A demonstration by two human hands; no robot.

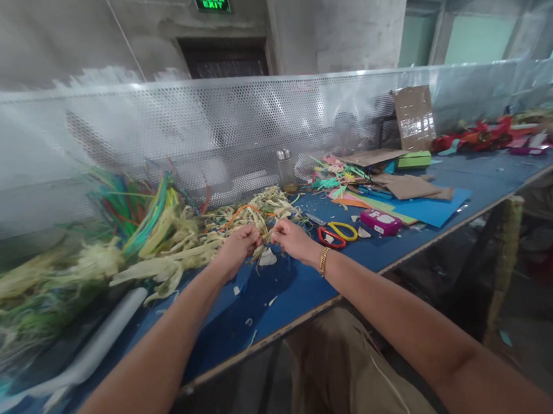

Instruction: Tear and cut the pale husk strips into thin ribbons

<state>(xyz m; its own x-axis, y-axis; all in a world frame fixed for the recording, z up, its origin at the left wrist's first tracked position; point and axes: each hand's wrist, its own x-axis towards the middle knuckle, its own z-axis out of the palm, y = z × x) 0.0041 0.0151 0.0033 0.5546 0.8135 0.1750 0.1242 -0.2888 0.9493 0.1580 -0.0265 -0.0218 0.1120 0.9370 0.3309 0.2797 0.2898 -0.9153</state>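
Observation:
My left hand point(239, 247) and my right hand point(292, 237) meet over the blue table point(292, 288), both closed in a pinch on a thin pale strip of corn husk point(266, 240) stretched between them. A gold bracelet sits on my right wrist. Just behind the hands lies a loose heap of husk strips point(239, 219). A small pale husk scrap point(267, 257) lies under the hands.
Red and yellow scissors point(337, 234) and a pink box point(380, 221) lie right of my hands, with coloured paper sheets point(420, 205) and cardboard beyond. A glass jar point(286, 170) stands by the perforated metal screen point(203, 130). Husks and coloured straws point(128, 212) pile at left.

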